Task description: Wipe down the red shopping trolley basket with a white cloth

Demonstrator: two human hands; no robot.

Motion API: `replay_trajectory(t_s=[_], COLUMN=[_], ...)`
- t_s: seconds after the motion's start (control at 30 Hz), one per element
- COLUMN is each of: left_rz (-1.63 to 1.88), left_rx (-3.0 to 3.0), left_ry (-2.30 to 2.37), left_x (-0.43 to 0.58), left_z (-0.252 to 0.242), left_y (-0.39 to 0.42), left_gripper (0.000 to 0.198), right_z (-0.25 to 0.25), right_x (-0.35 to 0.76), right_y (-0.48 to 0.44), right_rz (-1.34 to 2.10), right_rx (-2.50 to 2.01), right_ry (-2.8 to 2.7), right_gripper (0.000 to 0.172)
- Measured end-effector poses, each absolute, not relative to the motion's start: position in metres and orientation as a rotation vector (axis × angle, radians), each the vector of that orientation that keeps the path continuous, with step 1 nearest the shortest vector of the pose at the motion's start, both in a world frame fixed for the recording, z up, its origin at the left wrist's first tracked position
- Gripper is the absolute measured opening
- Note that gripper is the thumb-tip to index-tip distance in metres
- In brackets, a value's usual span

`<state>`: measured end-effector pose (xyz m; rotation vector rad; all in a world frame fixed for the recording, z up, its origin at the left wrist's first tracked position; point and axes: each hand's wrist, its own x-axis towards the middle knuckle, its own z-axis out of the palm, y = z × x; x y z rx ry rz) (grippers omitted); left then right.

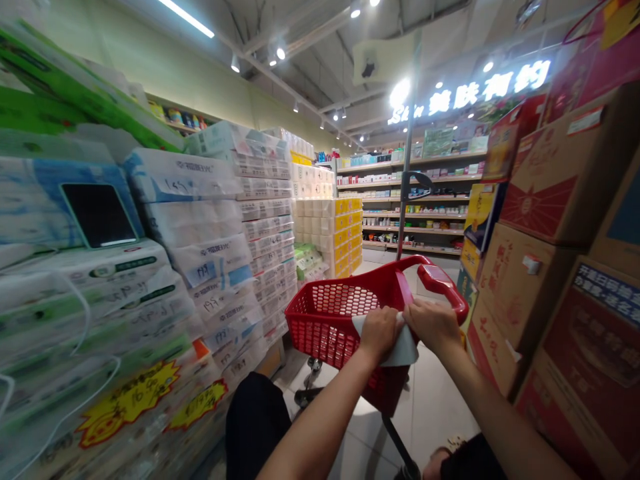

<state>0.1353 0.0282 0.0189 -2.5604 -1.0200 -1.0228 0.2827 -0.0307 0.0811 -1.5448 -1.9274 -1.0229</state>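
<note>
With left hand (379, 333) closed, holds a pale grey cloth (401, 351) against the near side of a red plastic shopping cart (320, 341), right of centre in the frame. Curls right hand (431, 325) just beside; cannot tell whether around cloth or cart. Includes stacked tissue packs (267, 213) and a dark-screened smartphone (100, 215) at left, cardboard cartons (555, 183) at right.

A glowing white block-letter sign (463, 96) above and beyond the person's right hand (433, 325) spells "美肤有约", its Latin lettering (402, 115) partly lost to glare; a yellow, red-edged starburst paper price tag (129, 405), low and left of the left hand (382, 332), reads "16.9".
</note>
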Motion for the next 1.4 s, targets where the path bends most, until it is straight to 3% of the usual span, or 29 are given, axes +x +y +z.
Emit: replay_trajectory(t_s=[0.77, 1.17, 1.4], left_rz=[-0.71, -0.858, -0.841], left_rx=[-2.388, -2.49, -2.571], left_ry=[-1.36, -1.17, -1.166], left_x=[-0.028, 0.109, 0.109], left_z=[-0.015, 0.016, 0.024], left_y=[0.058, 0.04, 0.037], left_gripper=[0.028, 0.031, 0.026], right_z=[0.076, 0.074, 0.079], right_x=[0.3, 0.286, 0.287], right_y=[-0.008, -0.004, -0.006], right_rz=[-1.1, -1.08, -1.066], right_rx=[-1.356, -1.402, -1.44], right_ry=[-1.963, -1.944, -1.961], right_gripper=[0.038, 0.037, 0.027])
